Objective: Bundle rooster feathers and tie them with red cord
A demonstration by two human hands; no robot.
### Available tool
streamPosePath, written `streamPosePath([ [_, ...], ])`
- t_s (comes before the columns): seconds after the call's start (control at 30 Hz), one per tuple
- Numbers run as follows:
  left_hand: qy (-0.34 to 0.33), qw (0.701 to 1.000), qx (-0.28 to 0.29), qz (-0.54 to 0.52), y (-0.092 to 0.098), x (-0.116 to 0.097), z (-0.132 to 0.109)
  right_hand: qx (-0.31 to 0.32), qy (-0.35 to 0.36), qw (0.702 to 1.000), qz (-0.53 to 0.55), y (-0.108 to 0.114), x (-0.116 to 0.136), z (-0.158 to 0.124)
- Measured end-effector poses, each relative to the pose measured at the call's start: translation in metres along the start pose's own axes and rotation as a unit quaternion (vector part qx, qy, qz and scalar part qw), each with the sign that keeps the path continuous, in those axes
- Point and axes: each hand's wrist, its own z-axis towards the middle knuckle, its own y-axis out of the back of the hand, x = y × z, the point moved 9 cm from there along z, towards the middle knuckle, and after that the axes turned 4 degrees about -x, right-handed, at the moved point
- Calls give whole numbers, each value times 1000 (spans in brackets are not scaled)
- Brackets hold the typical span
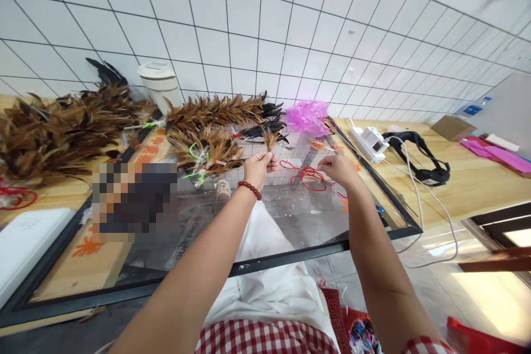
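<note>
My left hand, with a beaded bracelet at the wrist, pinches a small bunch of brown feathers that points upward. To its right my right hand is closed above the glass, its fingertips pressed together near a tangle of red cord; whatever they hold is too small to make out. Left of my left hand lies a feather bundle with bright green ties. Behind it stretches a long brown feather strip with black ends.
A black-framed glass panel lies under my hands. A big feather pile, a white cup and a pink plastic bag stand along the tiled wall. At right are a power strip, cables and a black strap.
</note>
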Motion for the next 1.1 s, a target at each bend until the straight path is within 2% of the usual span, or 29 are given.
streamPosePath([
  [0.1,-1,1000,-9,0,1,1,2,46,18,998,-35,-5,12,-22],
  [0.27,2,1000,-4,4,-1,0,1,27,55,991,-116,2,29,-39],
  [0.37,12,1000,11,9,-4,2,-2,-36,42,998,-21,20,28,-34],
  [0.47,37,999,38,-3,-11,7,-8,-74,-11,984,163,29,25,-24],
  [0.57,67,995,65,-19,-19,12,-14,-13,-52,930,364,5,41,-12],
  [0.63,76,994,75,-20,-21,14,-16,3,-56,901,431,-8,56,-6],
  [0.7,76,994,74,-25,-20,14,-16,-34,-50,875,479,-12,65,1],
  [0.83,70,994,59,-53,-14,12,-11,-94,-88,777,616,-23,62,6],
  [0.87,70,994,57,-57,-13,11,-10,-94,-106,764,630,-29,60,6],
  [0.93,76,994,59,-59,-14,11,-10,-85,-129,766,624,-40,60,4],
  [1.0,88,992,70,-51,-17,13,-13,-81,-122,791,593,-46,64,1],
  [1.1,117,989,87,-24,-23,17,-19,-104,-71,835,535,-41,74,-4],
])
